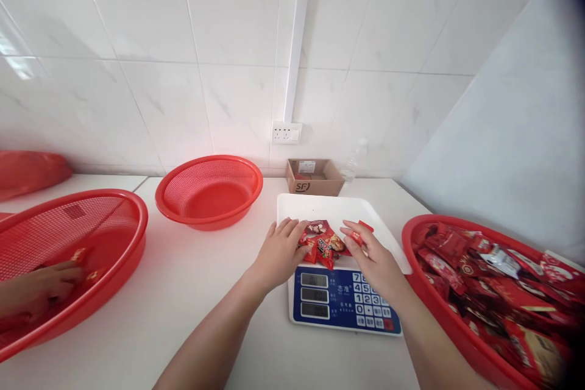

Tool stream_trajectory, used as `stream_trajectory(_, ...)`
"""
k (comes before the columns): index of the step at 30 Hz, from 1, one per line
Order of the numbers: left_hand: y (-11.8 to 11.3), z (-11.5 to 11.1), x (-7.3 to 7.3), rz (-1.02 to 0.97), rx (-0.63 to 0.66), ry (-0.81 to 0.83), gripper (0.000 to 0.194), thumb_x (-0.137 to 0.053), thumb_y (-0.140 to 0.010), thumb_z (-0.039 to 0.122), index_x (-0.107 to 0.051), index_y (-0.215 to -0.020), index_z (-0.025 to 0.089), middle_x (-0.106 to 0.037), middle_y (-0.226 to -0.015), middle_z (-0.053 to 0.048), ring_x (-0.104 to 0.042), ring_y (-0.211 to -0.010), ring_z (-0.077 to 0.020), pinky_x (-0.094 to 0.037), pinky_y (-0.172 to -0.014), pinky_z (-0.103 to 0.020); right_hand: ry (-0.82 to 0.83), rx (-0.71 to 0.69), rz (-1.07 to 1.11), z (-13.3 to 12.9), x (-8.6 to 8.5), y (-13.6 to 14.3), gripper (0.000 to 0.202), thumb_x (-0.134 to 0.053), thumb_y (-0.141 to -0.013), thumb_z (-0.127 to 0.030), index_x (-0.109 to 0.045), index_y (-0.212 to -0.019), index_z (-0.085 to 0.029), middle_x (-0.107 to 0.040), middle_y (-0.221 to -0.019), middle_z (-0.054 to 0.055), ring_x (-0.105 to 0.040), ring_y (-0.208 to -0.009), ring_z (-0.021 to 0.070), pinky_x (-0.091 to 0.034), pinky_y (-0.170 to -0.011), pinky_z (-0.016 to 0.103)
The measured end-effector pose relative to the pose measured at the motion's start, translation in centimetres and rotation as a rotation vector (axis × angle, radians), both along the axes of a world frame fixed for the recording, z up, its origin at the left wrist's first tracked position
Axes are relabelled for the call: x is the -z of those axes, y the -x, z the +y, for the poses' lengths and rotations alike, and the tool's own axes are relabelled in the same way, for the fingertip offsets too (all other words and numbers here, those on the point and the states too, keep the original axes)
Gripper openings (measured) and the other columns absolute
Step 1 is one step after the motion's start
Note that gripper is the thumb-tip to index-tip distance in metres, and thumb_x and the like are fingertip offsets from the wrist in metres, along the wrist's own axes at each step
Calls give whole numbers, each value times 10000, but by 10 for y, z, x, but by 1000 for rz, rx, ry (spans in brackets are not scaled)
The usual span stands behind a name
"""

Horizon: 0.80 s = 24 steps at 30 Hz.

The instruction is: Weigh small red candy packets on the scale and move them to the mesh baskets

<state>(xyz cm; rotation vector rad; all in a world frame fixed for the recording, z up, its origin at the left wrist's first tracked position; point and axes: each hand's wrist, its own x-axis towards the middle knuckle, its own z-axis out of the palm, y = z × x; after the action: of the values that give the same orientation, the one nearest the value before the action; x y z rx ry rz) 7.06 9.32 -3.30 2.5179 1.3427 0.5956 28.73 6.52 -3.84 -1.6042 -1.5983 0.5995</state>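
Observation:
A small pile of red snack packets (324, 244) lies on the white pan (331, 208) of a digital scale. My left hand (280, 253) rests at the pile's left side, fingers stretched out and the thumb touching the packets. On the opposite side is my right hand (371, 256), its fingers extended at the pile's edge. A red packet (361, 233) shows among and behind those fingers; how firmly they touch it is unclear. In front of the pan, the blue scale panel (343, 301) has three displays and a keypad, partly covered by my right hand and forearm.
A red basin (409, 237) full of wrapped snacks stands at the right. Behind the scale are a cardboard box (315, 186) and a clear bottle (354, 161). A red mesh basket (209, 219) sits left of centre. Another person's hand (46, 289) reaches into a red basket (137, 219) at far left.

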Motion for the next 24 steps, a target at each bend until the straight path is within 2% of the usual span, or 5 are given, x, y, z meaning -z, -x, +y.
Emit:
stream_trajectory(4, -6, -1, 4, -41, -67, -58, 404, -432, -940, 238, -439, -1336, 158, -512, -1376, -115, -392, -1323, -280, -283, -1096, -494, -54, 57, -66, -15, 6, 1, 502, -413, -867, -569, -531, -1221, -233, -609, -1271, 104, -463, -1280, 258, -352, -1068, 480)
stream_trajectory(10, -8, -3, 6, -89, 24, -60, 519, -569, -874, 336, -415, -1355, 215, -500, -1390, -84, -356, -1343, -302, -275, -1094, -531, -96, 78, -87, -30, 8, 4, 497, -441, -841, -569, -569, -1175, -224, -620, -1258, 105, -497, -1249, 279, -409, -1033, 477)
stream_trajectory(16, -10, 1, 13, -123, -73, -94, 437, -516, -902, 263, -445, -1329, 198, -530, -1356, -109, -392, -1324, -297, -288, -1087, -529, -80, 113, -116, -41, 9, -1, 496, -432, -842, -570, -588, -1169, -232, -634, -1241, 93, -514, -1232, 283, -455, -995, 460)
stream_trajectory(20, 0, 4, 3, -259, -86, -163, 424, -495, -911, 291, -445, -1323, 206, -536, -1347, -108, -403, -1320, -274, -326, -1078, -486, -96, 125, -127, -48, 16, -10, 474, -439, -847, -560, -595, -1170, -250, -647, -1226, 68, -534, -1212, 269, -466, -985, 443)
stream_trajectory(24, 29, 10, -12, -306, -213, -213, 428, -461, -924, 347, -442, -1322, 190, -513, -1367, -123, -403, -1321, -264, -369, -1053, -451, -149, 182, -111, -56, 30, -21, 421, -463, -840, -549, -621, -1103, -260, -696, -1131, 51, -598, -1132, 253, -509, -932, 404)
